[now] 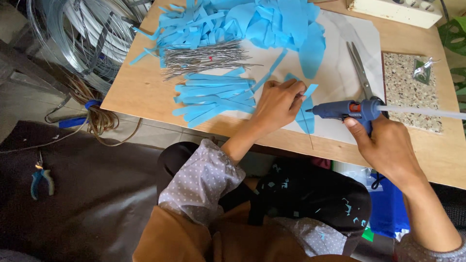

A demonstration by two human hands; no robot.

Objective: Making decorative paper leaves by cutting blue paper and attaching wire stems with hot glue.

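**Blue leaf piece under the glue gun nozzle**

Blue paper, cut to a leaf shape (306, 116), is lying near the front edge of the tabletop (141, 92), on a white sheet (340, 73). The left hand (279, 103) is pressing down on its upper end, fingers curled and closed on the paper. The right hand (383, 143) is gripping a blue glue gun (347, 110), fingers wrapped tight round the handle, and is bringing the nozzle to the leaf's right edge. A thin wire appears to be running down the middle of the leaf; whether glue is already on it cannot be told.

Judging by the layout, the cutting stage is largely done: a stack of blue strips (213, 97) is lying just left of the left hand, and a larger heap of blue offcuts and shapes (242, 22) is covering the far side. A bundle of short cut wires (204, 58) is sitting between the two. No finished glued leaves are showing, so assembly looks to be at an early stage.

Scissors (359, 68) are resting on the white sheet beyond the gun, beside a speckled stone tile (410, 92). Coils of steel wire (82, 34) are standing on the floor to the left, and blue-handled pliers (41, 179) are lying on a dark mat (87, 194).
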